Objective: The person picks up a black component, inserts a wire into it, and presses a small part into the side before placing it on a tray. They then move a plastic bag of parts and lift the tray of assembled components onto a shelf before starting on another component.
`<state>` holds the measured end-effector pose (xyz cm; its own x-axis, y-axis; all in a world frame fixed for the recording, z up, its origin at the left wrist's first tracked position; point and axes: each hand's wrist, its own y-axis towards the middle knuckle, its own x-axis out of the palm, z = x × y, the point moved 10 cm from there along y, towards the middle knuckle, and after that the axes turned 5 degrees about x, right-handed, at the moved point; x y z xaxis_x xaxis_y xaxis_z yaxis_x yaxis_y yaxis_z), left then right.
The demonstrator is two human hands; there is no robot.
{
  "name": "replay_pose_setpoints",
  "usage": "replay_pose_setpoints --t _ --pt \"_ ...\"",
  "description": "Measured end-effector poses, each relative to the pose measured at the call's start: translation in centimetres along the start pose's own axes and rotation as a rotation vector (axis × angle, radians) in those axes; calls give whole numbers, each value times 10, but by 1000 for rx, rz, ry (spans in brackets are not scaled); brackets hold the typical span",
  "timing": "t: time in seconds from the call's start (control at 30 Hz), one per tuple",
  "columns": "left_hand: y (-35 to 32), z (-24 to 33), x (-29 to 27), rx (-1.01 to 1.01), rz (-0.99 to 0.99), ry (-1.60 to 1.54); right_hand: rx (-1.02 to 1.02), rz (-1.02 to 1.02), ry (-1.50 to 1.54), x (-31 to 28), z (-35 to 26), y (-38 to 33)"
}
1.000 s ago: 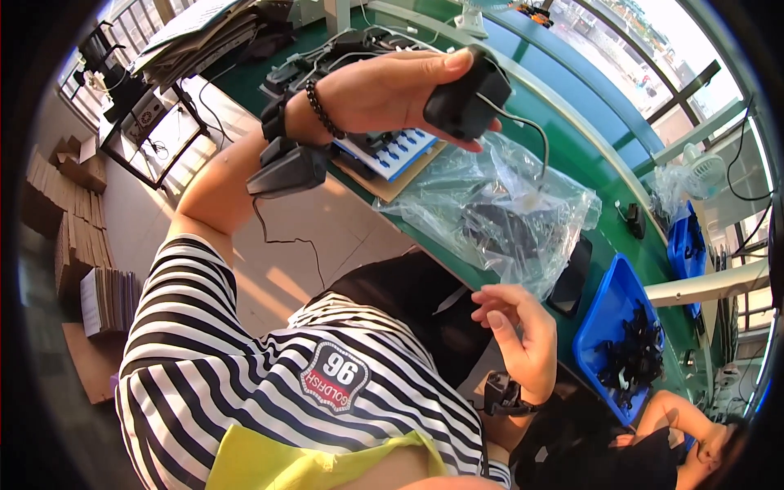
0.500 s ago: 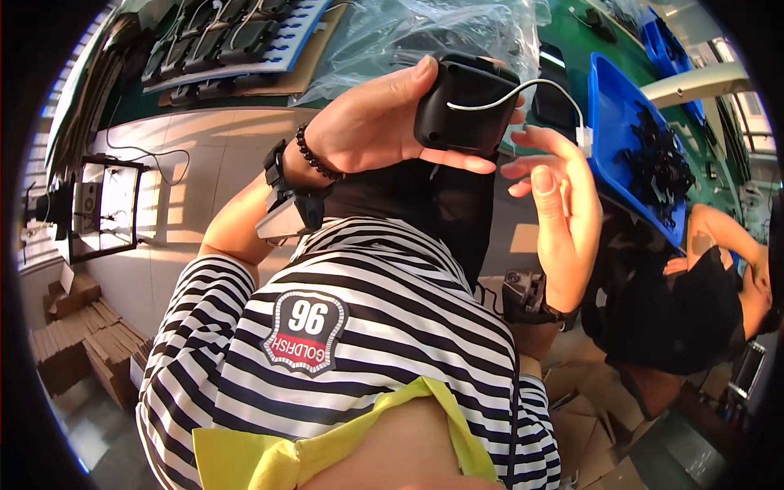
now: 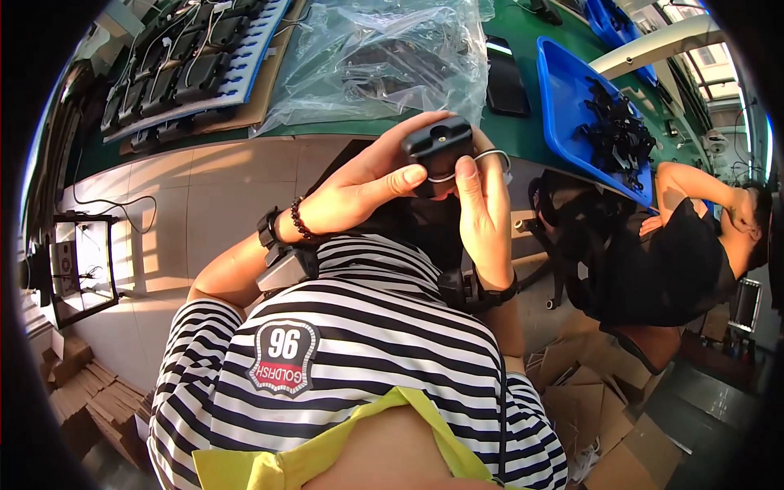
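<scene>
A black plastic case (image 3: 437,145) with rounded corners is held up in front of my body, tilted so that an edge with a round notch and a small brass-coloured spot faces up. My left hand (image 3: 371,184) is closed round its left side, thumb at the near edge. My right hand (image 3: 486,216) grips the right side, with the thumb bent against the lower part beside the white cable (image 3: 495,152). The cable comes from the face of the case and loops past my right fingers. Its connector end is mostly hidden by that hand.
Clear plastic sheeting (image 3: 384,61) covers part of the green table (image 3: 327,131). A rack of similar black cases (image 3: 175,73) stands left. To the right are a dark flat phone-like slab (image 3: 506,77), a blue tray (image 3: 555,122) of black parts and a seated person (image 3: 678,245). Cardboard (image 3: 584,392) lies lower right.
The case has come down nearer my body and turned from its broad face to its edge. My right hand, open and apart before, has closed on it. The view has shifted slightly.
</scene>
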<state>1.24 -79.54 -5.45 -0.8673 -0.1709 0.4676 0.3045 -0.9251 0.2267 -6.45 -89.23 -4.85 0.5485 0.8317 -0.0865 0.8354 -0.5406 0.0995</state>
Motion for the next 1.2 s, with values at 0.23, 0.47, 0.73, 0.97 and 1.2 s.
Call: replay_pose_setpoints --t 0.23,0.47,0.73,0.97,1.2 --pt "-37 -33 -24 -267 -43 -16 -248 -293 -654 36 -32 -4" --pt "-62 -83 -11 -485 -280 20 -364 -791 -744 86 -12 -33" --pt "-74 -131 -26 -687 48 -524 -187 -38 -1119 -86 -70 72" --pt "-57 -117 -38 -594 -89 -518 -412 -126 -1716 -203 -18 132" --pt "-62 -98 -64 -549 -184 -508 89 199 -1061 -221 -48 146"
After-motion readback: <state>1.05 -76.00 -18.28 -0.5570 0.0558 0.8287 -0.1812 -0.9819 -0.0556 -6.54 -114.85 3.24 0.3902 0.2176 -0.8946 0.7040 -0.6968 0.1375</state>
